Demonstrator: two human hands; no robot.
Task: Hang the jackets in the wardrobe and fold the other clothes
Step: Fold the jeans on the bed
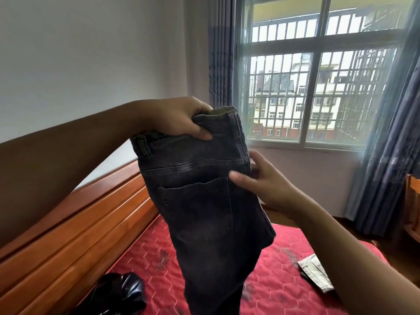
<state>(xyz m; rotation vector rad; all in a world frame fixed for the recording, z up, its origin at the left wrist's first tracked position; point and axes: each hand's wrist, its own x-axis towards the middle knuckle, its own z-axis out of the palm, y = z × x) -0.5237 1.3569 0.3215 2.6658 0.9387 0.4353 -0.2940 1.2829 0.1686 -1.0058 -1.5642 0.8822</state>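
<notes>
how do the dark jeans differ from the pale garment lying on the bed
Colour: the dark jeans are charcoal; the pale garment is light beige-grey. Pose: the jeans hang in the air, the left hand gripping the waistband and the right hand pinching a side edge; the pale garment lies flat on the red mattress, untouched. Both are clothes over the bed.

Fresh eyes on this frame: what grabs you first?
The dark jeans are held up mid-frame, back pocket facing the camera. The left hand grips the waistband and the right hand pinches the right edge. Behind them is a bright barred window at upper right. Below lies a red quilted mattress, with a shiny black garment at lower left and a pale folded piece at right.
</notes>
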